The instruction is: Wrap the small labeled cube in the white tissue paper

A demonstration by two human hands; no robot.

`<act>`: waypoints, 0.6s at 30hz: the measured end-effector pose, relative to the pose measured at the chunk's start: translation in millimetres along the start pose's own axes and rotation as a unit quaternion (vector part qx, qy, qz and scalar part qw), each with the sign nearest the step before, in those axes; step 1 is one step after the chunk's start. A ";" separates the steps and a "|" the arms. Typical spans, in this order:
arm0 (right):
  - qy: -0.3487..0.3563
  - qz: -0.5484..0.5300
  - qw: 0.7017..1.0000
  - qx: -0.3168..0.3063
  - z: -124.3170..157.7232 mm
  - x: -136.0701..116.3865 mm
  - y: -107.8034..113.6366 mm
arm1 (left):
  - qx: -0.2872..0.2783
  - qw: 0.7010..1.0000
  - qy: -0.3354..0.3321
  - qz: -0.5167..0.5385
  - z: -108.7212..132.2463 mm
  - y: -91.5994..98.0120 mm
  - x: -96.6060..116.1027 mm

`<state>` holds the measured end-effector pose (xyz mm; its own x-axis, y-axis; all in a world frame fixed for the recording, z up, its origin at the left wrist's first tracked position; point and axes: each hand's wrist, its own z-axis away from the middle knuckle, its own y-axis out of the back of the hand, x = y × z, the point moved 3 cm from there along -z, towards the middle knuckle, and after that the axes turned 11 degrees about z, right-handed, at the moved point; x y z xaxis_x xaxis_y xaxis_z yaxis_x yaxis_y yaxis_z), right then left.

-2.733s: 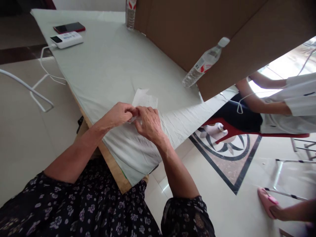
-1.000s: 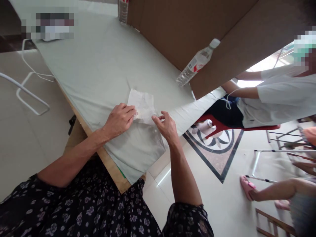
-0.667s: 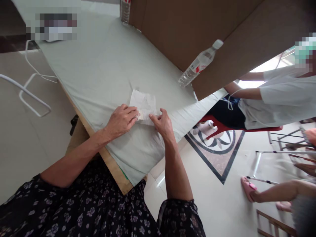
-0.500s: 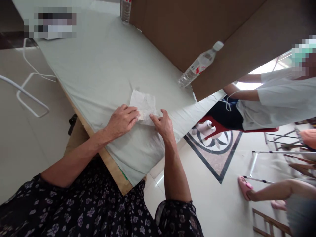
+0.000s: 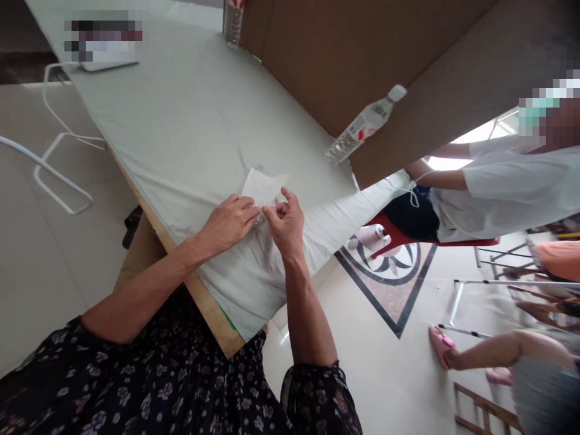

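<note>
A thin, wrinkled white tissue lies near the corner of a cloth-covered table. At its near edge my left hand is closed, fingertips bent onto the tissue. My right hand pinches the near right part between thumb and fingers, close beside the left fingertips. The tissue's near part is bunched and partly hidden by the fingers, while its far part stands slightly raised.
A clear plastic bottle leans near a large brown cardboard panel; a second bottle stands further back. At far left is a blurred-out device with a white cable. A person in a white shirt sits on the right.
My right hand has moved left, towards my left hand. The tissue's near edge is gathered in, and its right side has lifted and folded.
</note>
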<state>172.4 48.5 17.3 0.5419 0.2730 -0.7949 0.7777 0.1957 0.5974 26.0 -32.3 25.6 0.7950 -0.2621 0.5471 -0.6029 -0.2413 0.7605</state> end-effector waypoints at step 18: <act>0.139 0.154 0.970 -0.125 21.8 -24.4 9.3 | 0.160 0.959 0.131 0.192 -4.2 -2.0 -16.4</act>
<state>173.4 23.1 40.0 0.6024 0.5913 -0.5362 0.4721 0.2778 0.8367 14.4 -23.6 16.6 0.4737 -0.1556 0.8668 -0.8116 -0.4592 0.3611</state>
